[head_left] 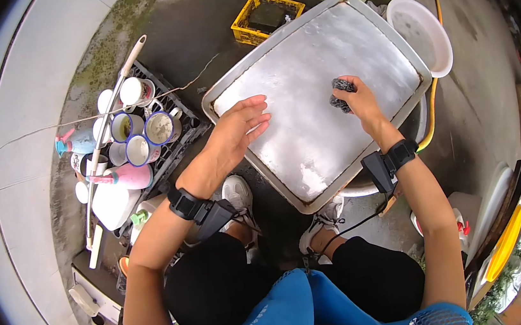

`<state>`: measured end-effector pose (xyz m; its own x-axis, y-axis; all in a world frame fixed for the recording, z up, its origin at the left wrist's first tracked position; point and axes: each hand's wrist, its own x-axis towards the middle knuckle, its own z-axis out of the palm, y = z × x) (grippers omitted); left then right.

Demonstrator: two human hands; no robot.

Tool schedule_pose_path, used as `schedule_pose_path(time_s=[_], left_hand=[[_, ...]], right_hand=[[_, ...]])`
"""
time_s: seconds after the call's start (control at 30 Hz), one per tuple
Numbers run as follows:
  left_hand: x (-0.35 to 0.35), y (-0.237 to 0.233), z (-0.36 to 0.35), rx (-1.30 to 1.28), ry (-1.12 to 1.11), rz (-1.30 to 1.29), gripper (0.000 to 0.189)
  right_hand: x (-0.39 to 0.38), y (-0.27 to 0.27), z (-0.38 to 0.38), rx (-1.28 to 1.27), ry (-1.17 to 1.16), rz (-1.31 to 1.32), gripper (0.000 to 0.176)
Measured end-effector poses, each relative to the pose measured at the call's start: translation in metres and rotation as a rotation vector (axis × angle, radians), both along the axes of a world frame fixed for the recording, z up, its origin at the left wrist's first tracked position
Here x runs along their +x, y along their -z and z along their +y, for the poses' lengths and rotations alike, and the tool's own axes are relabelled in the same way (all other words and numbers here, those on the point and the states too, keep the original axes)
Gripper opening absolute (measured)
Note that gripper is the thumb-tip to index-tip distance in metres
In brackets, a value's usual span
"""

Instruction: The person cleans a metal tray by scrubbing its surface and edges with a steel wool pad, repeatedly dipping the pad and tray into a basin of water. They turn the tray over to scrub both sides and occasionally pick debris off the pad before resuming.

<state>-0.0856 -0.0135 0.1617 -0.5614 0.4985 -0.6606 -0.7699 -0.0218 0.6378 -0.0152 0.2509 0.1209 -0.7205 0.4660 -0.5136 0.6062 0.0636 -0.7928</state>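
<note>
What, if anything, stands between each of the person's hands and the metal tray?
Between the right hand and the metal tray is a dark scouring pad, held in that hand. Nothing visible stands between the left hand and the tray, though whether they touch I cannot tell.

1. Floor (478, 99): grey, darker between my feet and ahead of me, paler on my right.
2. Yellow crate (248, 35): stands on this floor ahead of me.
3. Black crate (190, 124): stands to my left.
4. Yellow hose (432, 107): lies along my right.
5. White shoes (236, 194): mine, set apart.
</note>
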Motion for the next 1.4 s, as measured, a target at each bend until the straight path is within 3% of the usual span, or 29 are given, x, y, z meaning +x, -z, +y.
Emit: schedule_pose_path(time_s=[0.2,0.27,0.3,0.4,0.43,0.5,0.53,0.6,0.73,0.77,0.8,0.87,1.0,1.13,1.2,1.3,1.4], left_hand=[[-0.003,0.041,-0.018,0.070,-0.185,-0.151,0.032],[-0.006,0.044,-0.023,0.105,-0.217,-0.188,0.031],[-0.008,0.049,-0.025,0.107,-0.226,-0.196,0.031],[-0.009,0.060,-0.036,0.157,-0.341,-0.232,0.030],[-0.009,0.062,-0.041,0.162,-0.374,-0.246,0.030],[-0.008,0.064,-0.050,0.170,-0.424,-0.251,0.029],[-0.010,0.066,-0.053,0.170,-0.429,-0.251,0.029],[-0.010,0.068,-0.057,0.174,-0.455,-0.236,0.028],[-0.008,0.073,-0.057,0.193,-0.470,-0.239,0.027],[-0.007,0.075,-0.056,0.188,-0.468,-0.253,0.026],[-0.007,0.076,-0.055,0.184,-0.467,-0.267,0.026],[-0.008,0.078,-0.054,0.183,-0.476,-0.260,0.025],[-0.007,0.077,-0.060,0.146,-0.519,-0.208,0.024],[-0.010,0.084,-0.064,0.134,-0.577,-0.193,0.024],[-0.008,0.084,-0.066,0.130,-0.670,-0.220,0.025],[-0.005,0.098,-0.075,0.095,-0.711,-0.229,0.019],[-0.005,0.114,-0.075,0.023,-0.702,-0.268,0.009]], right_hand=[[-0.032,0.046,-0.028,0.082,-0.156,0.073,0.042],[-0.048,0.061,-0.038,0.429,-0.316,0.148,0.042],[-0.055,0.067,-0.043,0.430,-0.326,0.141,0.042],[-0.067,0.084,-0.063,0.938,-0.437,0.287,0.046],[-0.066,0.088,-0.073,0.929,-0.448,0.279,0.046],[-0.059,0.089,-0.090,0.953,-0.752,0.273,0.047],[-0.061,0.090,-0.089,0.952,-0.757,0.275,0.047],[-0.066,0.091,-0.080,1.099,-0.913,0.299,0.045],[-0.084,0.095,-0.066,1.227,-0.691,0.248,0.041],[-0.081,0.096,-0.073,1.286,-0.758,0.264,0.039],[-0.076,0.096,-0.077,1.290,-0.759,0.266,0.039],[-0.070,0.095,-0.082,1.201,-1.013,0.408,0.039],[-0.079,0.089,-0.062,1.201,-0.669,0.267,0.031],[-0.052,0.082,-0.090,1.129,-0.911,0.353,0.034],[-0.036,0.067,-0.103,0.875,-1.029,0.386,0.041],[-0.026,0.055,-0.118,0.733,-0.942,0.401,0.040],[-0.031,0.071,-0.129,0.752,-0.977,0.522,0.035]])
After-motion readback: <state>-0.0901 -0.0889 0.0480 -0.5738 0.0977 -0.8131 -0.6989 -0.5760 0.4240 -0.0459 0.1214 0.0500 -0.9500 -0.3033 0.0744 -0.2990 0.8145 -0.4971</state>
